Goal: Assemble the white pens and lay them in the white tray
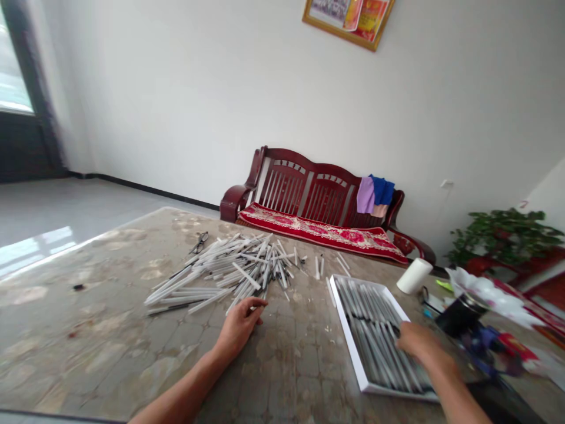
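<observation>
A loose pile of white pen barrels with black parts (pixel 233 274) lies across the middle of the stone-patterned table (pixel 88 330). My left hand (pixel 238 327) rests at the pile's near edge, fingers curled against the nearest pens; I cannot tell whether it grips one. To the right stands a white tray (pixel 348 341) packed with pens lying side by side (pixel 371 330). My right hand (pixel 419 344) is over the tray's right side, among the pens, and it is blurred. A few single pens (pixel 320 267) lie apart between the pile and the tray.
Black-framed glasses (pixel 199 242) lie behind the pile. A white paper roll (pixel 414 275), a black mug (pixel 461 315) and a crumpled plastic bag (pixel 489 292) crowd the table's right side. Behind the table stand a red-cushioned wooden bench (pixel 309 203) and a potted plant (pixel 503 237).
</observation>
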`<state>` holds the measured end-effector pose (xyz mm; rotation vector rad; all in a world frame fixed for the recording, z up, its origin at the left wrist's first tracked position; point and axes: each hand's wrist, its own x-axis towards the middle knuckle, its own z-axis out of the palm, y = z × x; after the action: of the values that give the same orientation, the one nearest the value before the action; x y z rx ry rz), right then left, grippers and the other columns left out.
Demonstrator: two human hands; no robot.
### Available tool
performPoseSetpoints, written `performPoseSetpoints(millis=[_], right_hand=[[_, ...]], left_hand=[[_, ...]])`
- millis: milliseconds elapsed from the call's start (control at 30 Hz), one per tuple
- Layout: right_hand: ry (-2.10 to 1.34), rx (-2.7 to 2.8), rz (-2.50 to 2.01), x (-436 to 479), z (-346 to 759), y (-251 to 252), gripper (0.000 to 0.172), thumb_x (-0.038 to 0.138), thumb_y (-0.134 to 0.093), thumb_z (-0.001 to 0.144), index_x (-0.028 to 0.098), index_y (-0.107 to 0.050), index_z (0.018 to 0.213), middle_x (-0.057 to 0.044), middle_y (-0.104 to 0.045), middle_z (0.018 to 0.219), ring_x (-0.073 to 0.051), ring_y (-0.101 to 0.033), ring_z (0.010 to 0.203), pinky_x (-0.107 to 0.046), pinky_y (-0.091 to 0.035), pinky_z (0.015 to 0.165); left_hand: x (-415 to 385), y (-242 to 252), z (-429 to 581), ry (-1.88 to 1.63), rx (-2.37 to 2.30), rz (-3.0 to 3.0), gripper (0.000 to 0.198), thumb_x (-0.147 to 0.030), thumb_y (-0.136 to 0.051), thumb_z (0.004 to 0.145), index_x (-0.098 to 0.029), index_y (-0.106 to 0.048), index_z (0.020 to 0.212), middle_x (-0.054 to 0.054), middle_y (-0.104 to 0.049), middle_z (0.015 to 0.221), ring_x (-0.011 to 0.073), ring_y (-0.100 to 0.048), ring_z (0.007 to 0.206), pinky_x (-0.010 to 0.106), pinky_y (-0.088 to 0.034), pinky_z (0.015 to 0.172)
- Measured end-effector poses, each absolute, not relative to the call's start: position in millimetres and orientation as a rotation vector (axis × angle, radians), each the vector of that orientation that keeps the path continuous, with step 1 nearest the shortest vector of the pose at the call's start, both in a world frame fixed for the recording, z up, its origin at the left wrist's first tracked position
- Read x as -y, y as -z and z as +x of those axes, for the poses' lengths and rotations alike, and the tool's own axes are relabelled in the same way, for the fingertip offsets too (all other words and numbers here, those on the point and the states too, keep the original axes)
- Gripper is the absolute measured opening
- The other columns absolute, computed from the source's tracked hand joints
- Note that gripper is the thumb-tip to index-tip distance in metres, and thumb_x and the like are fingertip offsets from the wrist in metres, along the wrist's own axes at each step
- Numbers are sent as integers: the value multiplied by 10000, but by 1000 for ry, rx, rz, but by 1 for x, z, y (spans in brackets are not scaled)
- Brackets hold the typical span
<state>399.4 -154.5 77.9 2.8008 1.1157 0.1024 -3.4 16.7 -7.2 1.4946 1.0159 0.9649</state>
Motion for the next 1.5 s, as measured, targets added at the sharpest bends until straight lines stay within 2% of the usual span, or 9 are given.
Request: performPoseSetpoints(millis=[133,267,500,633,800,1000,1133,1333,1500], right_hand=[[-84,-1458,2684,117,355,-85,167,235,-549,832,192,-699,772,-115,-732,859,-247,-689,843,-285,-416,641],[138,-1951,2679,55,271,-65,170,299,-554,890,210,-697,863,-51,-728,865,-193,-675,845,-249,-443,676],[78,-2135,2694,-30,181,-33,335,349,-582,933,185,-562,1224,-80,-582,1238,-215,-612,1031,-427,-534,865],[69,-2069,2737,-46,176,-34,319,348,-590,928,191,-577,1205,-80,-596,1217,-211,-618,1021,-402,-533,856],[32,-1966,2860,-31,180,-35,161,304,-579,904,188,-683,941,-109,-703,922,-207,-680,848,-259,-483,707],[566,-2711,2778,10,152,-20,139,252,-542,850,197,-669,840,-34,-712,793,-171,-655,732,-234,-470,664],[761,-2788,2657,15,147,-15,148,269,-540,852,202,-672,847,-21,-714,799,-172,-658,743,-236,-476,678],[86,-2119,2797,-7,176,-25,141,261,-615,833,174,-685,919,-113,-720,973,-237,-669,947,-269,-474,775],[44,-1945,2661,-16,177,-31,146,173,-607,833,142,-692,947,-169,-716,1015,-260,-686,964,-284,-481,790]], left_hand=[[-18,8,-2,-1047,-1056,1481,387,-504,-492,795,-188,-706,857,0,-624,571,161,-536,459,258,-398,471],[-20,8,-6,-1162,-1151,1529,407,-499,-450,845,-184,-701,779,27,-674,678,168,-567,526,264,-422,529],[-21,11,-10,-1185,-1187,1502,409,-501,-455,854,-179,-694,766,35,-680,684,179,-574,548,259,-417,533],[-21,12,-8,-1210,-1154,1449,385,-505,-493,836,-183,-679,733,29,-670,663,169,-553,511,257,-411,515],[-21,10,-5,-1218,-1119,1381,373,-516,-541,784,-181,-703,758,23,-669,650,160,-539,484,253,-409,484],[-23,7,-6,-1214,-1018,1305,389,-491,-578,743,-174,-725,913,-8,-630,585,146,-536,461,241,-399,464],[-26,6,-5,-1216,-935,1146,396,-548,-622,701,-164,-682,778,-20,-584,524,132,-509,436,220,-370,410],[-29,7,-3,-1286,-935,1015,416,-569,-650,683,-160,-667,760,-8,-616,562,136,-574,498,211,-421,431],[-30,11,-6,-1287,-967,1003,431,-576,-633,698,-160,-668,804,7,-653,598,133,-569,464,224,-430,423]])
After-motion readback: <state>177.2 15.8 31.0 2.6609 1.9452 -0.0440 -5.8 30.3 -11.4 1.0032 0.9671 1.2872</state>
